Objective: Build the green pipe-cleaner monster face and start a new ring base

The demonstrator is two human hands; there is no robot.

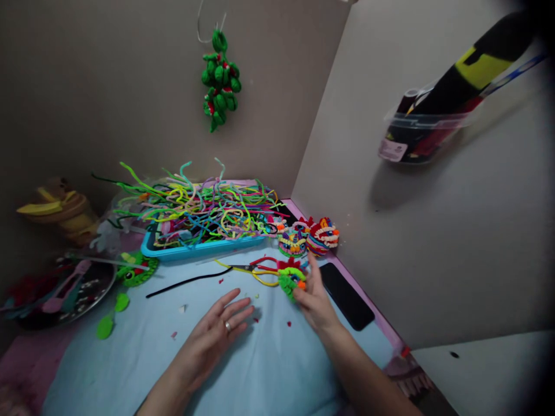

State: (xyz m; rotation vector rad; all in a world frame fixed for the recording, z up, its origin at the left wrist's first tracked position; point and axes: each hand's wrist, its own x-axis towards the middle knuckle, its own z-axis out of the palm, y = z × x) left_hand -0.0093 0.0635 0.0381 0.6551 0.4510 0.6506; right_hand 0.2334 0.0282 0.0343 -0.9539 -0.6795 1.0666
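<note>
A black strand (186,282) sloped across the blue cloth (277,364). The left hand (217,329) hung empty, its fingers loosely spread. Scissors (248,267) pointed left, handles against the green bird (288,281). Red crest away from the person, beak rightward, the bird's long axis ran near to far. The right hand (315,297) touched its right side; whether the fingers gripped, I couldn't tell.

Two bare forearms (364,367) angle in from the bottom edge. The left hand (217,332) hangs open, fingers loosely spread and pointing right. The right hand (315,300), farther forward, points its index finger upward, thumb held apart toward the left.
</note>
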